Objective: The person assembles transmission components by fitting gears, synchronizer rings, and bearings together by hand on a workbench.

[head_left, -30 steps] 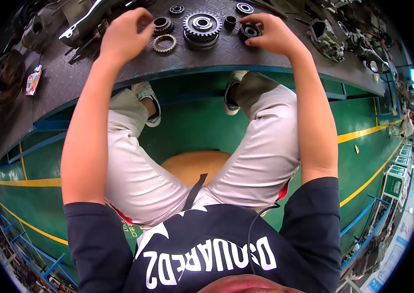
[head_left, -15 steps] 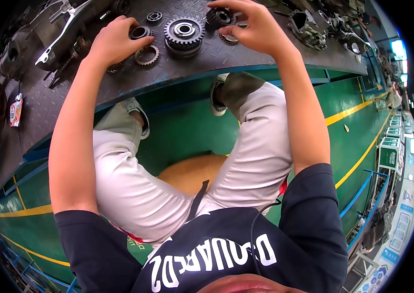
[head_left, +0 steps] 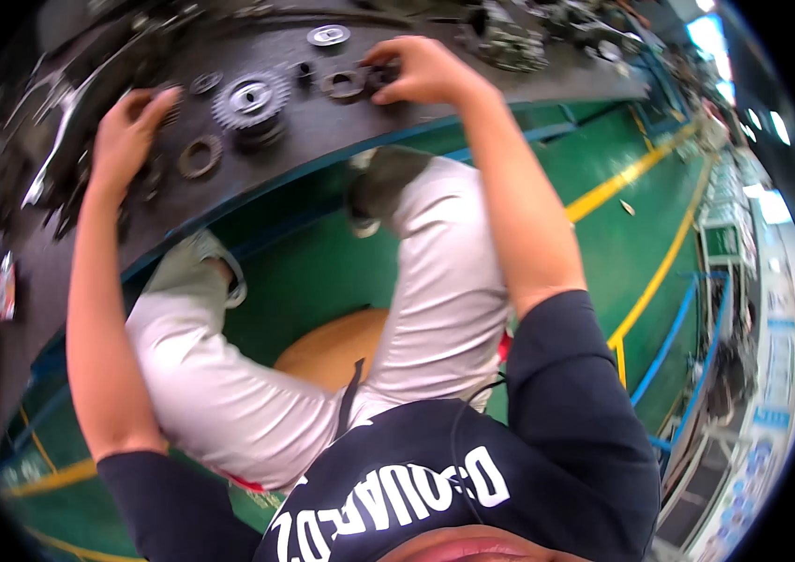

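Observation:
A large toothed gear (head_left: 250, 97) stands on the dark metal table, stacked on a dark round part. To its left, my left hand (head_left: 126, 136) has thumb and fingers closed round a small dark ring (head_left: 171, 109), blurred and mostly hidden by the fingers. Right of the gear, my right hand (head_left: 430, 73) grips a dark gear (head_left: 381, 77) from the side, close to the tabletop. Beside that gear lies a flat ring (head_left: 342, 84). A toothed brass-coloured ring (head_left: 200, 156) rests near the table's front edge, and a small bearing (head_left: 206, 83) lies behind it.
A pale round disc (head_left: 329, 36) and a small dark cylinder (head_left: 304, 72) lie behind the rings. Metal housings (head_left: 510, 42) crowd the far right, and a long casting (head_left: 52, 140) lies at the left. A small colourful packet (head_left: 6, 286) sits at the left edge.
The view has shifted, so the table parts appear further left. My left hand has moved away from the large gear with the small ring. My right hand has closed on the dark gear, further from the large gear.

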Demonstrator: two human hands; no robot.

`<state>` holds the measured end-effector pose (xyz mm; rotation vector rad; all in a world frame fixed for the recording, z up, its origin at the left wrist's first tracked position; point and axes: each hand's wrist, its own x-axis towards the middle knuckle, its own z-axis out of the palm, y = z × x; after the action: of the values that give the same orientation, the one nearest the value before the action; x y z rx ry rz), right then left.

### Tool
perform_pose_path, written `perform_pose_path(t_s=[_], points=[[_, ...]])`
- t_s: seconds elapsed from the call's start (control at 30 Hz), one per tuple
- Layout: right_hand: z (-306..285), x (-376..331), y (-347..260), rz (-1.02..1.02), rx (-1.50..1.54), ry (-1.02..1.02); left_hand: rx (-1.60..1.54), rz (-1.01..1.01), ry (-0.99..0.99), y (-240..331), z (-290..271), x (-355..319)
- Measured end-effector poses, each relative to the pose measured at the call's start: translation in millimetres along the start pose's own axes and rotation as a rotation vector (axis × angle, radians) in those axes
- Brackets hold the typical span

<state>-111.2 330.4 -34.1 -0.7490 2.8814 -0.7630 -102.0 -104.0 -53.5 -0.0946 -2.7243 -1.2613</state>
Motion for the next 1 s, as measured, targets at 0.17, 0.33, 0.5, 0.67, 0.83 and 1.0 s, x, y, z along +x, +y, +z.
perform_pose_path(t_s=[0.17, 0.33, 0.5, 0.67, 0.83, 1.0], points=[[9, 8, 7, 0.014, -0.038, 0.042, -1.109, -0.241, -0.024, -15, -21, 16], [19, 1, -11, 0.075, -0.125, 0.064, -1.540, -0.156, -0.198, 49, -21, -5], [39, 30, -28, -0.059, -0.342, 0.005, -1.715, -0.304, -0.170, 61, -26, -25], [19, 9, 2, -0.165, -0.304, 0.099, -1.562, -0.335, -0.077, 112, 10, -30], [9, 28, 1, -0.181, 0.038, 0.378, -1.430, -0.359, -0.076, 71, -9, -30], [2, 7, 28, -0.039, 0.336, 0.430, -0.871, -0.383, 0.040, 64, -6, -27]])
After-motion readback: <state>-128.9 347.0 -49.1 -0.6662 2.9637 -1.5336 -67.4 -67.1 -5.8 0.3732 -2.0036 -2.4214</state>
